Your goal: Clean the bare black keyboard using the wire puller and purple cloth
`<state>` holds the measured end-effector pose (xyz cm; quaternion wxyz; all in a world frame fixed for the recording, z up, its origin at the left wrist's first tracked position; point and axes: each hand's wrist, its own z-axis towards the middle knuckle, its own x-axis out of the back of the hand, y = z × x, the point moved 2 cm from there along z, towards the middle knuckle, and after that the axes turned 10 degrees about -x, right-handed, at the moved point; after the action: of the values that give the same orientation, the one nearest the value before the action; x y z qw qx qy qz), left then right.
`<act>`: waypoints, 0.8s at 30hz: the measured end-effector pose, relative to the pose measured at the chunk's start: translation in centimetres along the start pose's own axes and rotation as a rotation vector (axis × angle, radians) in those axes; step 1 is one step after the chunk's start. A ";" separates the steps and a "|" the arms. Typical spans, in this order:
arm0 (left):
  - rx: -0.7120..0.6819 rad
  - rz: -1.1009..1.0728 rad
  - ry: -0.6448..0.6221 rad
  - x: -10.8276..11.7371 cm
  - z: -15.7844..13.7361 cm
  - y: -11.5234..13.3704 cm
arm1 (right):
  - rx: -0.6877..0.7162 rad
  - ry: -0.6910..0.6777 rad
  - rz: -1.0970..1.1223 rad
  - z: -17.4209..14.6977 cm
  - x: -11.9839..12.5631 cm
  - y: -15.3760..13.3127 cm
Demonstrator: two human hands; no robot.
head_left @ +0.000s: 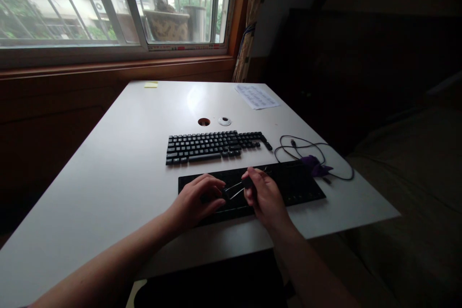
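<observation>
A black keyboard (299, 185), mostly stripped of its keycaps, lies near the table's front edge, under both hands. My right hand (265, 195) is closed around the dark handle of a wire keycap puller (236, 189), whose two thin metal wires point left. At the wire ends, the fingers of my left hand (198, 197) pinch a small black keycap (225, 194); its details are too dark to make out. Behind the keyboard, several loose black keycaps (202, 147) are laid out in rows in the shape of a keyboard.
A black cable (317, 147) lies coiled at the right with a purple piece (315, 166) on it. Behind the keycaps are a round table hole (204, 122) and a white ring-shaped cover (224, 121). Printed paper (257, 96) and yellow sticky notes (151, 84) lie at the far edge.
</observation>
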<state>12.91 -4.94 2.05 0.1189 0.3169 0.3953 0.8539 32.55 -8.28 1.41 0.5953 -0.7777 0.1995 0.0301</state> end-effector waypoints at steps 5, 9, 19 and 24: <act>0.101 -0.074 0.070 0.4 0.0 0.1 | -0.015 -0.026 0.046 0.2 -1.5 0.2; 0.190 -0.276 0.174 0.5 -0.4 -0.2 | -0.033 -0.013 0.060 0.4 -1.4 0.4; 0.178 -0.121 0.175 0.9 0.0 -0.2 | 0.521 0.125 -0.546 -0.6 0.3 -1.8; 0.157 -0.125 0.146 0.9 0.1 0.0 | 0.640 -0.083 -0.736 -1.2 -0.5 -1.8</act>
<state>12.24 -4.48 2.51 0.1174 0.2371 0.4875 0.8321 32.54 -8.90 3.57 0.7830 -0.5729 -0.1132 -0.2142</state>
